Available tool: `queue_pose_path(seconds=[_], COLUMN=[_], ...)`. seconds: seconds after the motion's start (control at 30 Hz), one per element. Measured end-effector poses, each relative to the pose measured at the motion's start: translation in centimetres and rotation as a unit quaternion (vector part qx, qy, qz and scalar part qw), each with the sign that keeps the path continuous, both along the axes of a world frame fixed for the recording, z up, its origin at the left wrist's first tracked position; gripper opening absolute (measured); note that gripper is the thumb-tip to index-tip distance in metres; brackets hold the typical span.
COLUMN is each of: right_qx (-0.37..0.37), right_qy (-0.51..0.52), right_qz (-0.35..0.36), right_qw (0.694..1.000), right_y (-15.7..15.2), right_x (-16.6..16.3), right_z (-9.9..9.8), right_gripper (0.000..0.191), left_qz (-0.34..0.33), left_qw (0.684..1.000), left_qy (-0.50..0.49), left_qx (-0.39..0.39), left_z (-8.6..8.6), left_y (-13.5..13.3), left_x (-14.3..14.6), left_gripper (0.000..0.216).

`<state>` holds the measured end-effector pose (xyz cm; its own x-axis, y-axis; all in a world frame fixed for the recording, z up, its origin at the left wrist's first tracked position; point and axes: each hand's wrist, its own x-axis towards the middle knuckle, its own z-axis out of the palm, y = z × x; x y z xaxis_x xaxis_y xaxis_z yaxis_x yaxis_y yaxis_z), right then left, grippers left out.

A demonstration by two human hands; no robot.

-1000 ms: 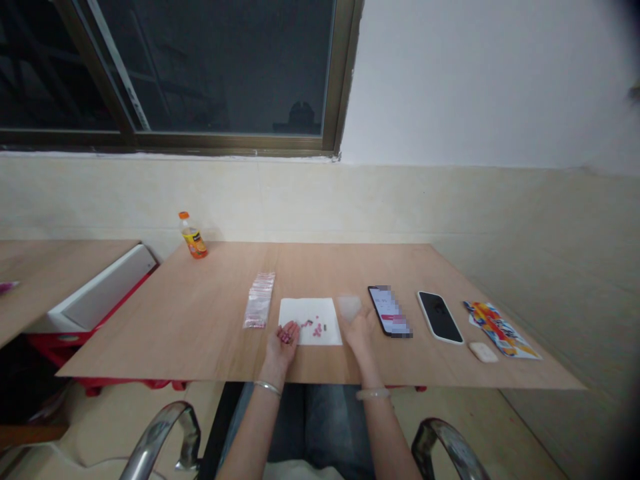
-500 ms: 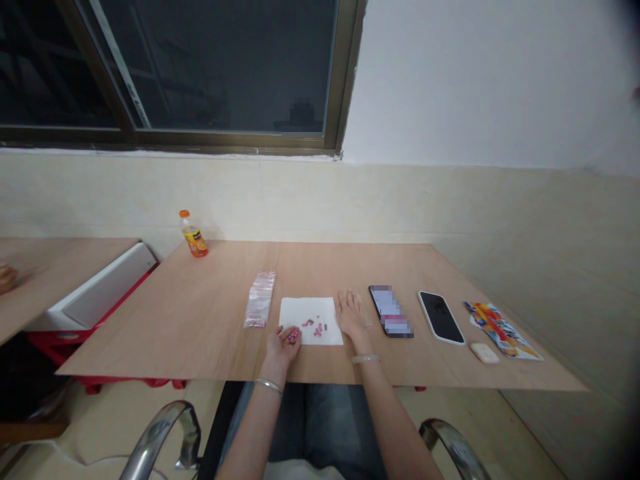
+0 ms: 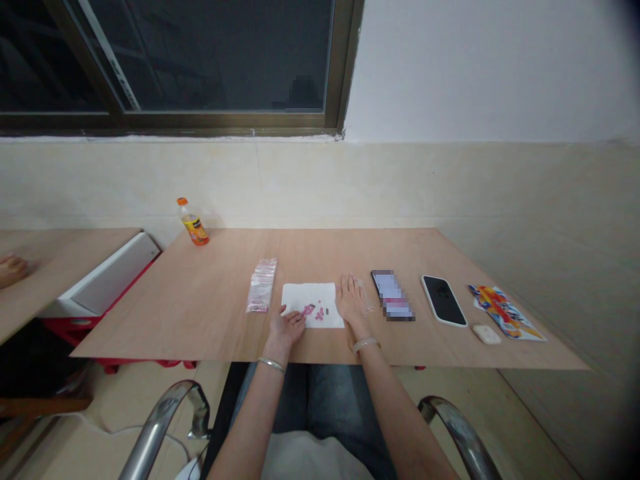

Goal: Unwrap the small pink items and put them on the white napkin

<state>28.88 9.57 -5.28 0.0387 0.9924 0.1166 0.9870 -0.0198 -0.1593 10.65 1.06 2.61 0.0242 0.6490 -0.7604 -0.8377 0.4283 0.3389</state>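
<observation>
My hands lie apart and open, left hand (image 3: 288, 328) on the napkin's (image 3: 315, 295) 7 o'clock edge, right hand (image 3: 353, 301) flat at 3 o'clock, bracketing the pink pieces (image 3: 311, 310).

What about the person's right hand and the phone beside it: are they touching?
Apart. The head view shows the right hand resting beside the phone, with a narrow strip of bare wood between the thumb and the phone's edge.
</observation>
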Motion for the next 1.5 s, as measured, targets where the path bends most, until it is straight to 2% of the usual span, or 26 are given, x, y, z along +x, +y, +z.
queue_pose_path(seconds=[0.63, 0.83, 1.1, 1.23, 1.3, 1.33, 1.4, 1.5], right_qx=[-0.03, -0.022, -0.013, -0.016, -0.015, -0.013, -0.008, -0.002], right_qy=[0.01, 0.022, 0.042, 0.053, 0.058, 0.06, 0.061, 0.063], right_qz=[-0.015, -0.006, -0.008, 0.007, 0.009, 0.007, 0.002, -0.003], right_qw=[0.999, 1.0, 0.999, 0.998, 0.998, 0.998, 0.998, 0.998], right_y=[0.1, 0.1, 0.2, 0.2, -0.1, -0.2, -0.4, -0.5], right_x=[-0.2, -0.1, -0.1, 0.1, 0.2, 0.2, 0.1, -0.1], right_z=[0.2, 0.2, 0.2, 0.2, 0.1, 0.1, 0.2, 0.3], right_gripper=[0.058, 0.057, 0.057, 0.057, 0.058, 0.059, 0.061, 0.057], left_qz=[-0.021, -0.038, -0.033, -0.031, -0.001, 0.022, 0.059, 0.026], left_qw=[0.999, 0.999, 0.997, 0.986, 0.961, 0.937, 0.867, 0.73], left_qy=[-0.03, 0.021, 0.07, 0.15, 0.251, 0.318, 0.47, 0.679], left_qx=[0.004, 0.012, 0.027, 0.062, 0.115, 0.141, 0.155, 0.075], left_z=[2.6, 3.3, 3.6, 3.4, 3.0, 2.7, 2.0, 0.6], left_y=[0.2, 0.0, -0.1, -0.2, -0.1, 0.0, 0.3, 0.6], left_x=[-0.5, -0.2, 0.2, -0.2, -0.8, -1.4, -2.7, -4.7], left_gripper=[0.061, 0.069, 0.058, 0.033, 0.024, 0.025, 0.032, 0.047])
